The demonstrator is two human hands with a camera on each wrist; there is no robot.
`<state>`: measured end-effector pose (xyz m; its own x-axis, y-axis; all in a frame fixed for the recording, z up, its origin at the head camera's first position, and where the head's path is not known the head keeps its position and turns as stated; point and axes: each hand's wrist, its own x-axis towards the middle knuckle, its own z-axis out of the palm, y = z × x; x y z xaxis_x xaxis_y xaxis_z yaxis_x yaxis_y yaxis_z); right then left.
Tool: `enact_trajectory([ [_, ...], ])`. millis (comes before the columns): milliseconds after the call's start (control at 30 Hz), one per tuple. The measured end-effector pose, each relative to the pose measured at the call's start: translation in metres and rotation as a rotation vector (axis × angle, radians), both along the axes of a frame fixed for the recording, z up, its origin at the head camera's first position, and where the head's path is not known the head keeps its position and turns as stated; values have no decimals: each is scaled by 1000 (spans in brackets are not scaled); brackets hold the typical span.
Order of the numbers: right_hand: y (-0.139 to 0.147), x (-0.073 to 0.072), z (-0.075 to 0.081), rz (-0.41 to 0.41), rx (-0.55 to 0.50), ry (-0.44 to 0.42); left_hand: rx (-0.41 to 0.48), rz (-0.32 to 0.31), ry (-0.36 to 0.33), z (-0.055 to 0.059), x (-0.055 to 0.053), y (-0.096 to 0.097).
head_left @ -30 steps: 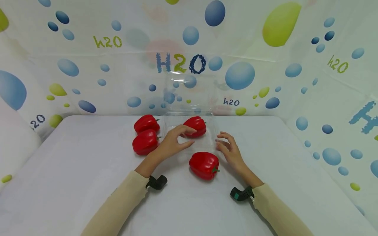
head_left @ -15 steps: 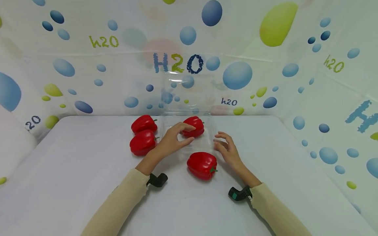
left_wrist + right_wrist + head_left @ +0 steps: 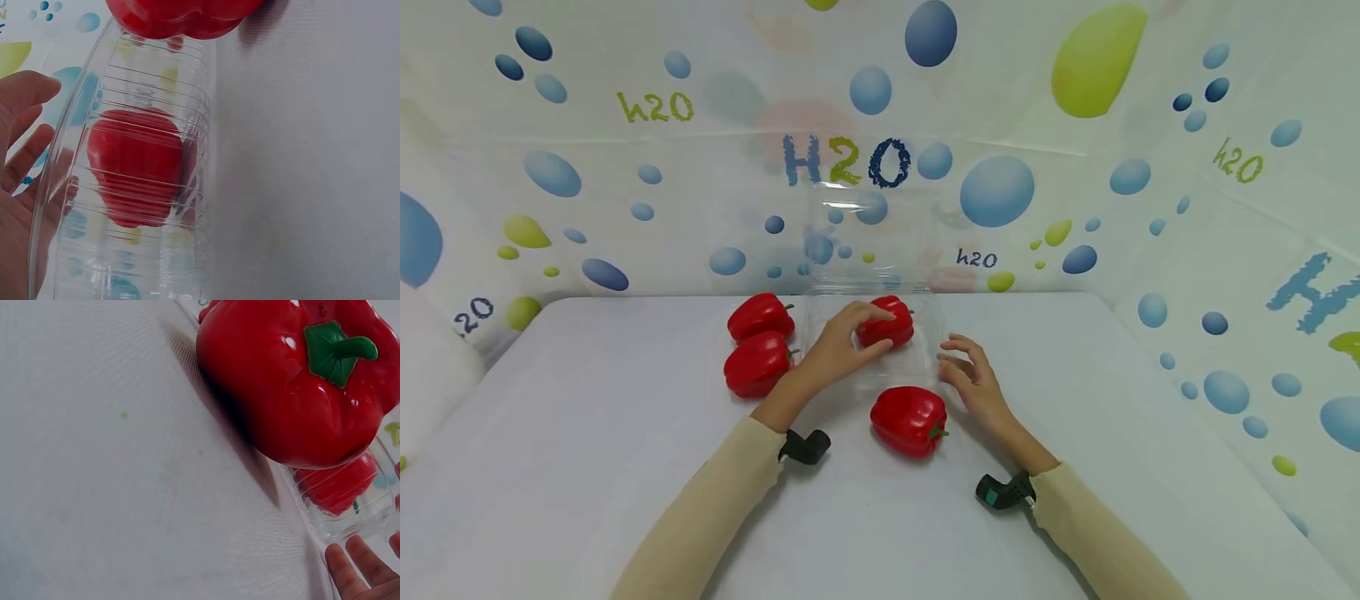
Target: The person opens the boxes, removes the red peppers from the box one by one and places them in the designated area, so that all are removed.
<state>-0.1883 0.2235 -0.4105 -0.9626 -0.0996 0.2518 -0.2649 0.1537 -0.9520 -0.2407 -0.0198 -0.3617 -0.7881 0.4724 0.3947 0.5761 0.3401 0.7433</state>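
A red bell pepper (image 3: 895, 323) lies inside a clear plastic container (image 3: 917, 363) whose lid (image 3: 868, 225) stands raised at the back. My left hand (image 3: 842, 346) reaches over the container's left side, with thumb and fingers spread apart and overlapping the pepper in the head view. In the left wrist view, that hand (image 3: 25, 169) is above the rim, apart from the pepper (image 3: 134, 165) seen through the ribbed wall. My right hand (image 3: 973, 379) is beside the container's right edge, fingers loosely bent, fingertips (image 3: 337, 553) right at its corner. Another bell pepper (image 3: 910, 422) lies in front.
Two more red bell peppers (image 3: 760, 317) sit against each other left of the container. The white table (image 3: 587, 450) meets a patterned sheet (image 3: 1037, 92) at the back. A dark wrist camera (image 3: 807, 447) projects from each sleeve.
The left hand's thumb has drawn nearer the pepper inside the container, with the wrist shifting slightly. The right hand and the peppers stay in place; the head view has turned a little right.
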Motion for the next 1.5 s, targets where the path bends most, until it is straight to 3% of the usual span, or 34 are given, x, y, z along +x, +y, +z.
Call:
enact_trajectory([
  [233,1,0,2,-4,-4,-6,-13,23,-4,2,-7,3],
  [900,-1,1,3,-12,13,0,-54,84,-170,2,-27,4],
  [1500,1,1,1,-10,19,4,-47,119,-309,0,-33,3],
])
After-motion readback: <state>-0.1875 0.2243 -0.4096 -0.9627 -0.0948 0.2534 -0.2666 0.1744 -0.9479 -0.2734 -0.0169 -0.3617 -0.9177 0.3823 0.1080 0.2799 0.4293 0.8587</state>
